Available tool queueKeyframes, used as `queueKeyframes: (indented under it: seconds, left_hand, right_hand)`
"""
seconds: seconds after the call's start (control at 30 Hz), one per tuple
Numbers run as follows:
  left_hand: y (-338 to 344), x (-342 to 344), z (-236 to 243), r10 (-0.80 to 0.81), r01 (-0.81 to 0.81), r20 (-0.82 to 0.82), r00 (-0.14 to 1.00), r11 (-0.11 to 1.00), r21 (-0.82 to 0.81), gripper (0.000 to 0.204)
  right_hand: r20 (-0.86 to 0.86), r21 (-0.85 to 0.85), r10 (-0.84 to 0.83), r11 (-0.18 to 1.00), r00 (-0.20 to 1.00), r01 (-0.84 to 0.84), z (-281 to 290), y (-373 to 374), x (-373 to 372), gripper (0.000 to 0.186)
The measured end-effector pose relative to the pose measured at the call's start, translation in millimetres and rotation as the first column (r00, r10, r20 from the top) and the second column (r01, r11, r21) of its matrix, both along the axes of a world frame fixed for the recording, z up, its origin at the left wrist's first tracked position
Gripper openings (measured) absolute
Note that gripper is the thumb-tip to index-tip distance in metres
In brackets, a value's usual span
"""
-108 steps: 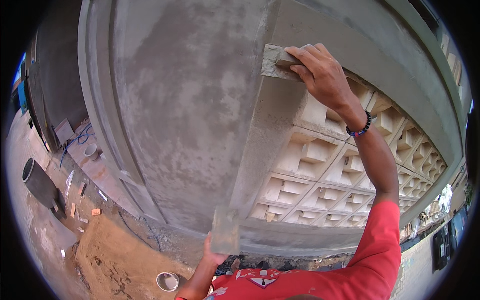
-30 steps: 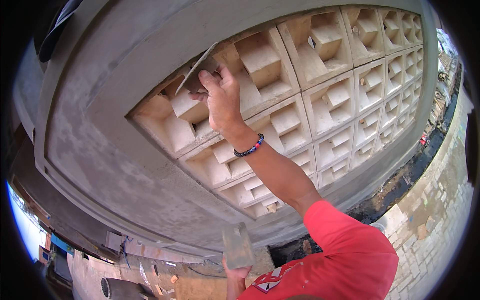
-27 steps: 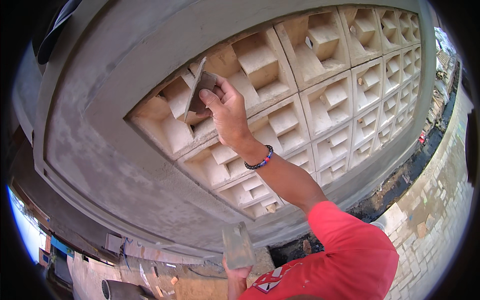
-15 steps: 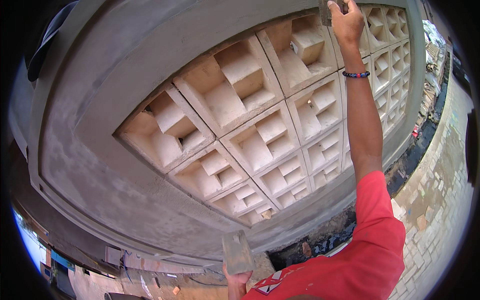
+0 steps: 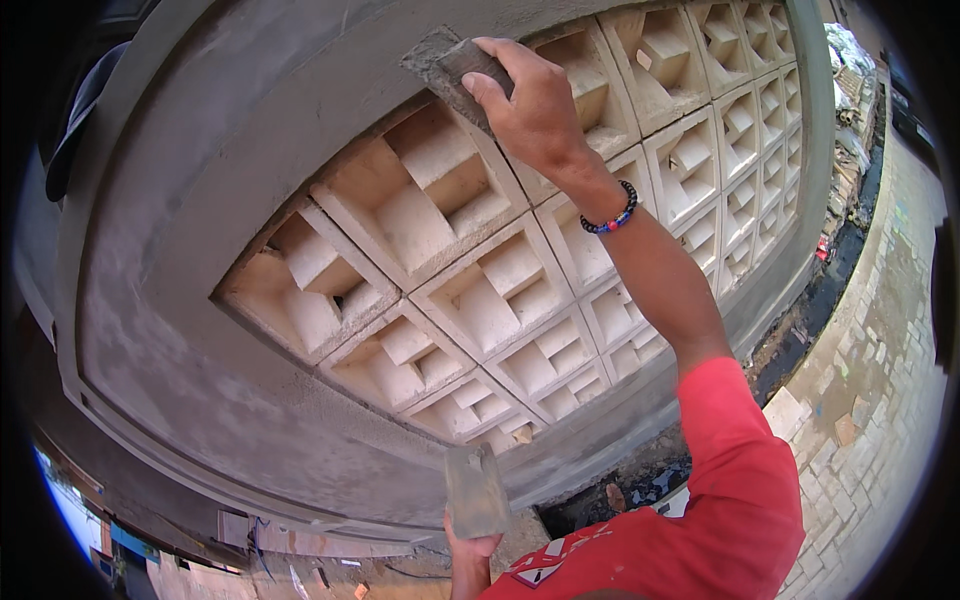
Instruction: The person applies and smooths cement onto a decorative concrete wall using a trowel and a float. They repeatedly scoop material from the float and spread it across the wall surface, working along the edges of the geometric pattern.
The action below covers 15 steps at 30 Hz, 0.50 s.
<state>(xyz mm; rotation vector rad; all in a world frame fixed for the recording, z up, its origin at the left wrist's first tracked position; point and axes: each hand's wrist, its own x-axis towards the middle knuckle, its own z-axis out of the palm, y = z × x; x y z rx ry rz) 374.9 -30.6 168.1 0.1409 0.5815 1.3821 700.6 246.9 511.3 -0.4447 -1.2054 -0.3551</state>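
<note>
My right hand (image 5: 538, 112) is raised in front of the wall, its fingers and thumb closed on a dark grey, mortar-covered rectangular block (image 5: 450, 72). The block lies at the upper edge of the patterned vent-block panel (image 5: 490, 290), against or very near the smooth grey plaster band (image 5: 250, 130); contact is hard to make out. Low in the view, my left hand (image 5: 472, 546) is wrapped round the lower end of a flat rectangular plastering float (image 5: 477, 490). The float's broad grey-tan face shows, and most of the left fingers are hidden behind it.
A dark, wet drainage ditch (image 5: 650, 485) runs along the wall's foot. Beyond it lies light block paving (image 5: 830, 500) with loose broken pieces. Rubble and sacks (image 5: 850, 90) are heaped at the far right. A dark curved object (image 5: 85, 120) juts in at upper left.
My right hand has swept left and down along the panel's upper edge, carrying the grey block. The left hand and its float have stayed nearly in place.
</note>
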Motion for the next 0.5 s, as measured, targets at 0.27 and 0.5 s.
queueKeyframes:
  seconds: [0.27, 0.5]
  left_hand:
    - [-7.4, 4.1, 0.0, 0.127, -0.128, -0.021, 0.992, 0.981, -0.142, 0.033]
    - [11.4, 7.9, -0.5, -0.026, 0.026, -0.005, 1.0, 0.999, 0.04, 0.04]
  right_hand:
    - [-0.276, -0.185, -0.39, 0.918, 0.878, 0.35, 41.4, 58.0, 165.5, 0.041]
    - [0.066, 0.008, -0.158, 0.987, 0.985, 0.158, 15.8, 7.9, -22.1, 0.03]
